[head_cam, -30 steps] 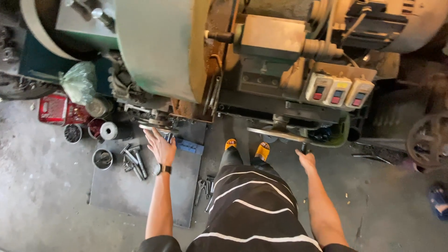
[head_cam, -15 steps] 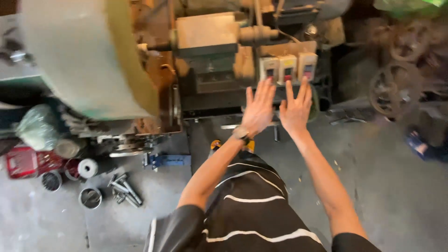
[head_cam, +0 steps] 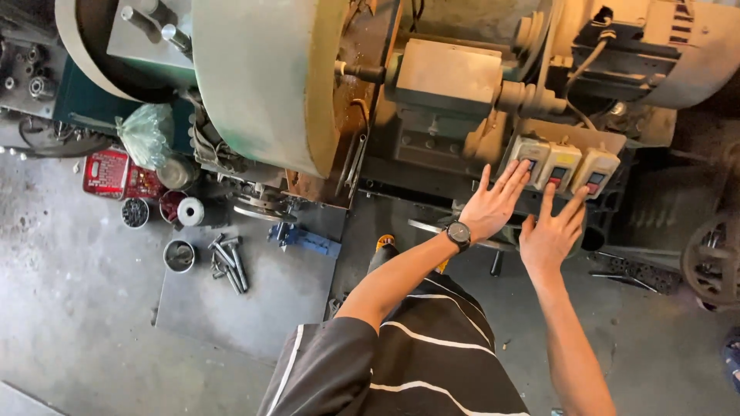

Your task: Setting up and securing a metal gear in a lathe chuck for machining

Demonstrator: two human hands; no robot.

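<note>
My left hand, with a black watch on the wrist, is raised with fingers spread, its fingertips at the leftmost of three cream switch boxes with red and black buttons on a large old machine. My right hand is also spread and empty, its fingertips just below the middle and right boxes. Whether either hand presses a button cannot be told. I wear a black shirt with white stripes.
A big pale green flywheel fills the upper left. On the concrete floor lie a grey metal plate, several bolts, small tins, a red box and a green plastic bag. A spoked handwheel stands at right.
Both hands rose from low beside the machine base up to the switch boxes. The head view has swung, and the hands now sit slightly lower and further apart.
</note>
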